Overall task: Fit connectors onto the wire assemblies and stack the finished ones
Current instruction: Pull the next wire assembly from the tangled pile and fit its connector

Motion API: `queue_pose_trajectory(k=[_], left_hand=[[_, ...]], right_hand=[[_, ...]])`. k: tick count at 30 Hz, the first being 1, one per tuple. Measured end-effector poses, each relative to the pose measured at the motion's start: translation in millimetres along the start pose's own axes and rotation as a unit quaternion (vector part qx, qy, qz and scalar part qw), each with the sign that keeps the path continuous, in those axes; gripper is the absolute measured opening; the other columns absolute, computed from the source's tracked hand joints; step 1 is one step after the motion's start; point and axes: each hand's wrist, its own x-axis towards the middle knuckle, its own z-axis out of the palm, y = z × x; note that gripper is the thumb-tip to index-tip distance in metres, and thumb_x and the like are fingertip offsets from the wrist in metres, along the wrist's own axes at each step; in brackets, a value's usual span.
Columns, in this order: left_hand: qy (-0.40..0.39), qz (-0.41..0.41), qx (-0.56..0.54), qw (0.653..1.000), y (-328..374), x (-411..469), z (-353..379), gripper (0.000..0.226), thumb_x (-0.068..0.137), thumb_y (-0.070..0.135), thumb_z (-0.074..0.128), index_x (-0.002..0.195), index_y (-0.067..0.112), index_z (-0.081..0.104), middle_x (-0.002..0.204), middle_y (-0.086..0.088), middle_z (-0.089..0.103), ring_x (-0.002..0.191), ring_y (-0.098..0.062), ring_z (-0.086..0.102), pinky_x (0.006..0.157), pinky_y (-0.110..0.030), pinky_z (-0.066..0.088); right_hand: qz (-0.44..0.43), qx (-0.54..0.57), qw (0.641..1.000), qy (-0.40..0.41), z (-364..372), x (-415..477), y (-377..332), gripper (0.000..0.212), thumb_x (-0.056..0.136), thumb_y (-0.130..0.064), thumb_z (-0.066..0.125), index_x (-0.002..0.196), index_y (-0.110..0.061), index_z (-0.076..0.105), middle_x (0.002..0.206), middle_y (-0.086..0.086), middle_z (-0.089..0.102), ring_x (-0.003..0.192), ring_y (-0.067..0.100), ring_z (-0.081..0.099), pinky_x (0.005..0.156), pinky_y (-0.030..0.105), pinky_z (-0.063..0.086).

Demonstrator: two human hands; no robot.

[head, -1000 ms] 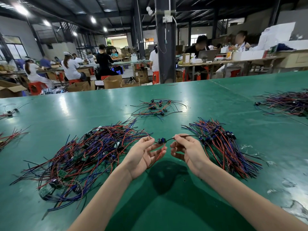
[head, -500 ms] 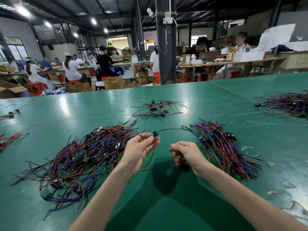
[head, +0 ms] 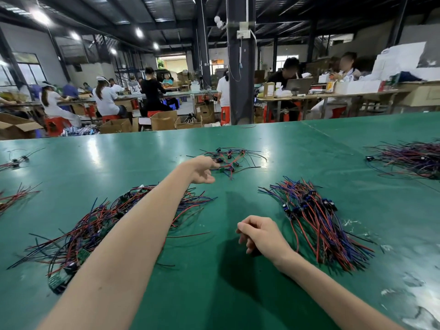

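On the green table (head: 309, 148), left hand (head: 202, 169) slack and empty beside the far stack (head: 234, 158), right hand (head: 259, 234) an empty fist.

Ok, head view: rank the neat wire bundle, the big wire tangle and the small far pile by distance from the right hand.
1. neat wire bundle, just right of the right hand.
2. big wire tangle, off to its left.
3. small far pile, ahead, by the left hand.
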Motion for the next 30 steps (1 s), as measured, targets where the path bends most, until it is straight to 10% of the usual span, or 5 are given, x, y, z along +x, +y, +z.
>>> queue_pose_trajectory(k=[7,13,20,30], left_hand=[[0.116,0.045,0.236,0.964,-30,-11,-62,0.012,0.090,-0.012,0.047,0.087,-0.005,0.056,0.078,-0.013,0.055,0.057,-0.018,0.049,0.040,-0.019,0.041],[0.051,0.045,0.483,0.873,-58,-55,-98,0.015,0.086,0.006,0.060,0.079,-0.003,0.070,0.051,-0.004,0.057,0.036,-0.006,0.047,0.042,-0.014,0.037],[0.085,0.104,0.602,0.787,-101,-85,-80,0.012,0.080,0.033,0.070,0.083,0.022,0.073,0.081,0.004,0.071,0.078,-0.013,0.064,0.079,-0.031,0.054],[0.229,0.215,0.203,0.928,-90,-83,-99,0.016,0.096,0.007,0.050,0.082,0.014,0.051,0.084,-0.009,0.067,0.077,-0.025,0.063,0.071,-0.036,0.054]], right_hand=[[-0.024,-0.031,0.999,0.006,3,4,5,0.022,0.088,-0.010,0.057,0.068,-0.009,0.063,0.056,0.002,0.061,0.040,0.009,0.046,0.041,0.021,0.042],[-0.034,-0.071,0.997,-0.003,5,5,6,0.022,0.089,-0.012,0.058,0.067,-0.011,0.063,0.057,0.003,0.064,0.039,0.003,0.048,0.040,0.018,0.040],[-0.035,-0.087,0.996,-0.010,4,4,4,0.020,0.089,-0.012,0.058,0.070,-0.011,0.063,0.060,0.003,0.064,0.038,0.001,0.048,0.040,0.017,0.040],[-0.030,-0.076,0.996,-0.020,3,4,5,0.020,0.089,-0.013,0.059,0.070,-0.012,0.064,0.062,0.005,0.064,0.041,0.004,0.048,0.044,0.020,0.041]])
